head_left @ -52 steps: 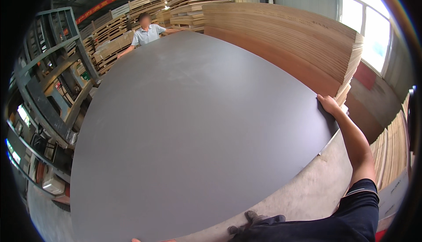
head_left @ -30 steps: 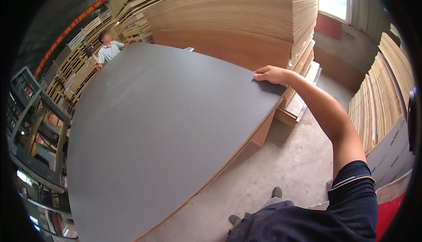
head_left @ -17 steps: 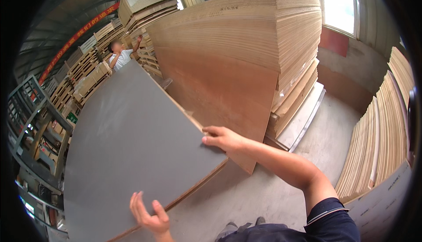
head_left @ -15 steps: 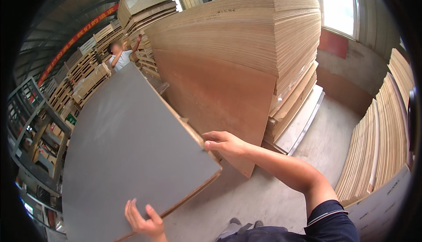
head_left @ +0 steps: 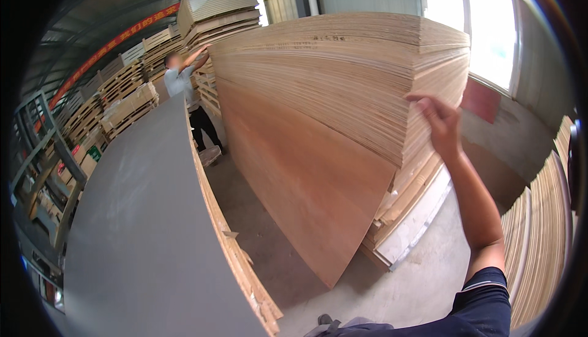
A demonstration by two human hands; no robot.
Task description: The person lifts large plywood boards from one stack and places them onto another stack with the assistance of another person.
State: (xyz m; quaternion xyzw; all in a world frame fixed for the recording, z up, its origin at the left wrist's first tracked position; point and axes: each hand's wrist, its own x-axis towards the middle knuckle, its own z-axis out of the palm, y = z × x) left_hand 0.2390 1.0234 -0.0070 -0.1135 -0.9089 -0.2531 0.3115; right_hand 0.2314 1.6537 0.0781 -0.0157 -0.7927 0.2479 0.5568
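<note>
A tall stack of thin plywood sheets (head_left: pixel 318 61) stands in front of me. My right hand (head_left: pixel 440 124) is at its near end, fingers and thumb closed on the sheet edges near the corner. Exactly how many sheets lie between them is hidden. A reddish-brown sheet (head_left: pixel 306 184) slants down along the side of the stack, its lower corner near the floor. To the left lies a large grey-faced board (head_left: pixel 147 214) with a rough wooden edge. My left hand is out of view.
A co-worker (head_left: pixel 179 83) stands at the stack's far end, an arm raised to its far corner. More sheets (head_left: pixel 542 214) stand stacked at the right. Pallets (head_left: pixel 122 86) fill the back left, beside a metal rack (head_left: pixel 46 171). White boards (head_left: pixel 413 220) lie under the plywood.
My right hand has left the grey board's edge and risen to the plywood stack's near corner. My left hand has gone out of view. The co-worker now reaches to the stack's far corner.
</note>
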